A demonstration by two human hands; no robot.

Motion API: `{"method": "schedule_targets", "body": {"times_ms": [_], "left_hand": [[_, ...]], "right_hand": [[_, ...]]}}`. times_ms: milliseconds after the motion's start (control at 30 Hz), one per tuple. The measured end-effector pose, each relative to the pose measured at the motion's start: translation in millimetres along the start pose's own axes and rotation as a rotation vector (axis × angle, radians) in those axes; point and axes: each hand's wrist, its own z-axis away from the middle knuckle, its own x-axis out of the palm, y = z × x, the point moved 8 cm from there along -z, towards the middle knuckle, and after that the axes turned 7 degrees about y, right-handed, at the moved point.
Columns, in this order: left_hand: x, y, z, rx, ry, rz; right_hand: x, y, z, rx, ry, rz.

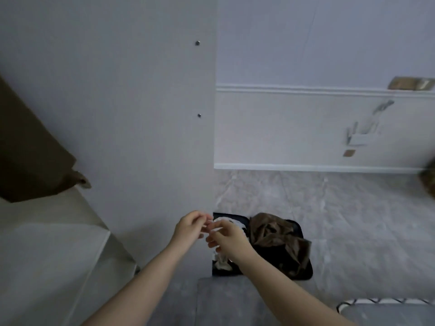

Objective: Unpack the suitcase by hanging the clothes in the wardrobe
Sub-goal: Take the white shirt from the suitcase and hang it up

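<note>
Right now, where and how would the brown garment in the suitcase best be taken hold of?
Pinch the raised crumpled fold at the top of the brown garment, coming straight down from above. It lies heaped in the open black suitcase, its bunched ridges standing proud, with nothing over it.

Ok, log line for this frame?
hands: left and right together, fingers curled | held: unclear | suitcase: open, floor | inside: brown garment, white garment

Your left hand (189,228) and right hand (227,238) meet at lower centre of the frame, fingers curled around a small white thing too blurred to name. Below them the open black suitcase (303,274) lies on the floor (353,220), holding a white garment (222,264) and a brown garment (273,234). The white wardrobe (141,114) panel fills the left, brown clothing (26,149) hanging at its edge.
</note>
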Motion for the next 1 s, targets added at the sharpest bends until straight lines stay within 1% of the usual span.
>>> {"method": "schedule_targets", "body": {"times_ms": [100,233,300,400,533,567,633,733,867,1000], "left_hand": [[58,6,-8,0.0,-0.083,-0.001],[124,5,-21,-0.11,-0.122,0.042],[160,5,-26,-0.193,-0.13,0.077],[199,5,-34,-0.327,-0.08,0.168],[237,-9,-44,-0.569,-0.009,0.404],[243,-13,-45,-0.624,0.011,0.469],[249,-21,-50,-0.69,0.065,0.515],[249,-41,-59,-0.768,0.131,0.516],[243,-69,-85,-0.847,0.168,0.472],[236,-87,-127,-0.915,0.179,0.417]], "right_hand": [[-49,23,0,0.059,0.058,-0.056],[-117,64,-8,0.148,0.128,-0.079],[-156,88,-14,0.188,0.174,-0.098],[-207,112,-26,0.232,0.225,-0.094],[-251,130,-47,0.275,0.244,-0.104],[-257,133,-53,0.284,0.243,-0.109],[-265,136,-66,0.303,0.24,-0.111],[-266,144,-86,0.342,0.228,-0.124],[-259,155,-117,0.414,0.21,-0.142],[-263,158,-158,0.46,0.257,-0.109]]}}
